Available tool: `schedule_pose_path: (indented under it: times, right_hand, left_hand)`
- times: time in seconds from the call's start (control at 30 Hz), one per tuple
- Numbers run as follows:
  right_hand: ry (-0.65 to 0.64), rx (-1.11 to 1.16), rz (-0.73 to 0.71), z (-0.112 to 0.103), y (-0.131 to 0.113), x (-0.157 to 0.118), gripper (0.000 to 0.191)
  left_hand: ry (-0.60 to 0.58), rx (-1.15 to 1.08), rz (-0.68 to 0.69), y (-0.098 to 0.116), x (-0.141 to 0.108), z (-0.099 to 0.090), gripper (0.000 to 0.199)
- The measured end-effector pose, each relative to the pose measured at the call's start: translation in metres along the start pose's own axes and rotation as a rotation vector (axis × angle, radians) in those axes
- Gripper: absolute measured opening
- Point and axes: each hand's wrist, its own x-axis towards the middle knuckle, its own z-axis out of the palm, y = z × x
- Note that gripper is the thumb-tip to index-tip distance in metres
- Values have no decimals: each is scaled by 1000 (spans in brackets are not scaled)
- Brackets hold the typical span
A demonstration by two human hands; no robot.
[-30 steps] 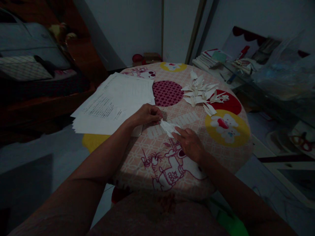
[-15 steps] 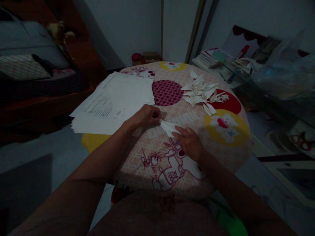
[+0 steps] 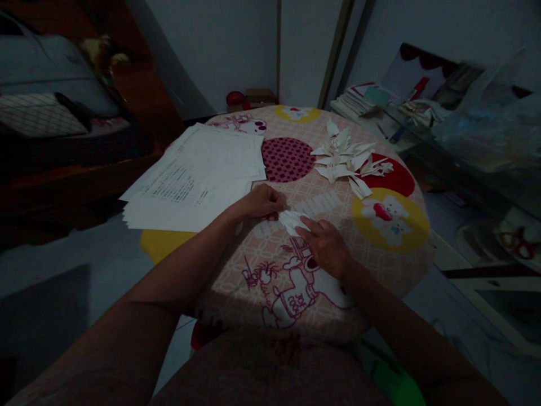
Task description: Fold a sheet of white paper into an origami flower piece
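Note:
A small piece of folded white paper (image 3: 291,221) is held between my two hands, low over the patterned tablecloth (image 3: 236,282). My left hand (image 3: 262,202) pinches its left end with the fingers closed. On its other side, my right hand (image 3: 324,242) grips the paper between thumb and fingers. Part of the paper is hidden under the right fingers. A heap of folded paper pieces with pointed tips, like origami (image 3: 338,158), lies farther back on the right of the table.
A stack of printed sheets (image 3: 190,175) covers the table's left side. To the right stands a glass-topped shelf (image 3: 465,175) with a plastic bag (image 3: 490,129) and stacked papers (image 3: 355,101). Bags (image 3: 54,73) rest on wooden furniture at the left.
My left hand has shifted slightly right and down, closer to my right hand. Less of the folded paper shows between them. The right hand has barely moved.

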Motion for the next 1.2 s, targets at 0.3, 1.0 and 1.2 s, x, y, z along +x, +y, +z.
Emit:
schedule_pose_path:
  times: [0.3, 1.0, 1.2]
  right_hand:
    - [8, 53, 14, 0, 0, 0, 42]
    - [58, 146, 47, 0, 2, 1, 43]
    - [60, 145, 47, 0, 2, 1, 41]
  left_hand:
    - [21, -125, 61, -2, -10, -8, 24]
    - [132, 674, 406, 12, -21, -13, 15]
    - [130, 836, 480, 11, -23, -12, 11]
